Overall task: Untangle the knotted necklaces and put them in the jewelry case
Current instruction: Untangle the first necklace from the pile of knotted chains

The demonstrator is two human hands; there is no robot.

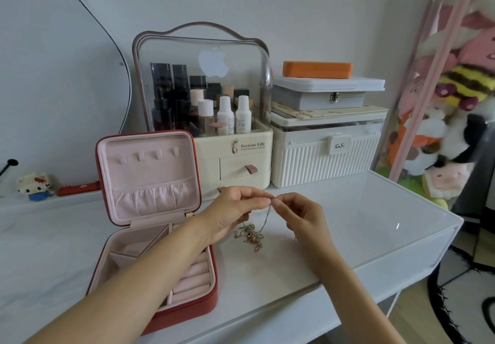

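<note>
Hands, L point(235, 209) & R point(297, 213), pinch chain point(265, 219) above tangled necklaces point(250, 235).

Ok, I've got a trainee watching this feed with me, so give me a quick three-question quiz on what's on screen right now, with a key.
1. True or false: the red jewelry case stands open, its pink lid upright.
2. What do the left hand and right hand pinch between their fingertips?
3. Where does the tangled clump of necklaces lie? A) inside the case, B) on the white tabletop to the right of the case, C) in the drawer of the cream cosmetics organizer.

Key
1. True.
2. A thin silver chain, lifted above the clump and running down into it.
3. B.
</note>
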